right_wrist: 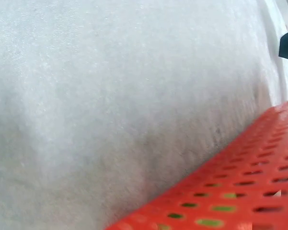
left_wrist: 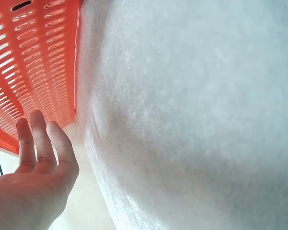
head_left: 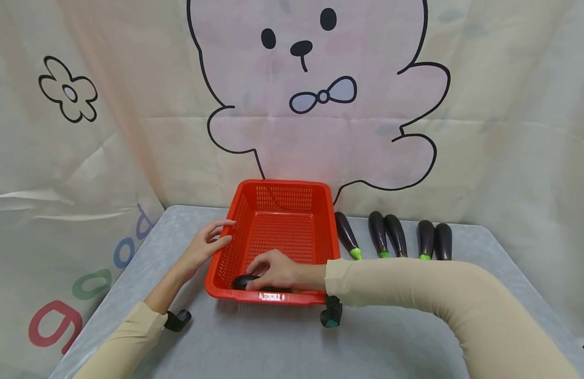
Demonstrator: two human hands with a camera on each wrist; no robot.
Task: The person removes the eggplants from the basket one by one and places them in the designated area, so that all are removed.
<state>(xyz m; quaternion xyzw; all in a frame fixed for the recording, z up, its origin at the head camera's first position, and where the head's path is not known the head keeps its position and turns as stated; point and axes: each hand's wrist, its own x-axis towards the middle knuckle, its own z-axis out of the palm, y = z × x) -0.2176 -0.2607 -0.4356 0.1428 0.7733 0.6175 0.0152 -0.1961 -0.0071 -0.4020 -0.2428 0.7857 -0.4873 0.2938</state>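
A red plastic basket [head_left: 284,231] with slotted walls stands near the back of the table. Inside, along its near wall, lies a dark purple eggplant [head_left: 239,282], partly covered by my right hand [head_left: 274,269], whose fingers and thumb grip it from above. At the basket's left rim, my left hand [head_left: 208,246] has its fingers loosely extended against the edge. The left wrist view shows this hand [left_wrist: 43,167] with its fingers spread beside the slotted wall [left_wrist: 38,62]. My right hand is out of sight in the right wrist view, where the basket's outer wall [right_wrist: 239,182] fills the lower right.
Right of the basket, several eggplants lie in a row: one [head_left: 347,233] close to the basket wall, others [head_left: 377,231] farther right, partly hidden by my right sleeve [head_left: 405,281]. A pale grey cloth covers the table [head_left: 254,342]. A printed curtain [head_left: 178,158] hangs directly behind.
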